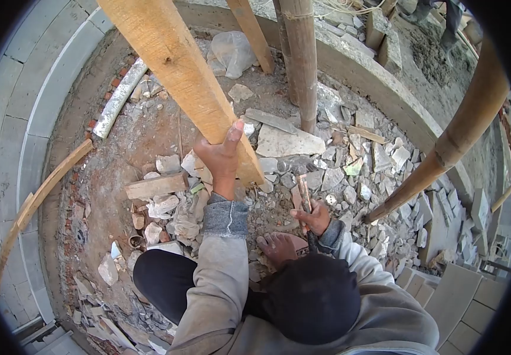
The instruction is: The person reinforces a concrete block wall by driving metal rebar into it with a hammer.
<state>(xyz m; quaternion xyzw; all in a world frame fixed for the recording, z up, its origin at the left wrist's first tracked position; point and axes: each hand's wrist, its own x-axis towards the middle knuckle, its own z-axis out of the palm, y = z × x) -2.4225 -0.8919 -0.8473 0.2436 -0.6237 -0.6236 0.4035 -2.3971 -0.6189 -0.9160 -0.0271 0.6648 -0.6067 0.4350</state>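
My left hand [220, 157] is closed around the lower part of a long, thick wooden beam [172, 65], the thumb lying over its near face. The beam slants from the upper left down to its end [249, 174] just above the rubble. In my right hand [314, 218] is a hammer [304, 189], gripped around the handle with its head pointing away from me, close to the beam's lower end. My bare foot [279, 245] rests on the ground beside the right hand. A short wooden block [156, 186] lies left of the left hand.
Broken stone and tile pieces [332, 177] cover the ground. Bamboo poles [302, 65] stand ahead, and another pole [445, 148] leans at the right. A curved concrete edging [379, 89] and a grey tiled wall [21, 124] enclose the pit. A person's legs [452, 23] show at the upper right.
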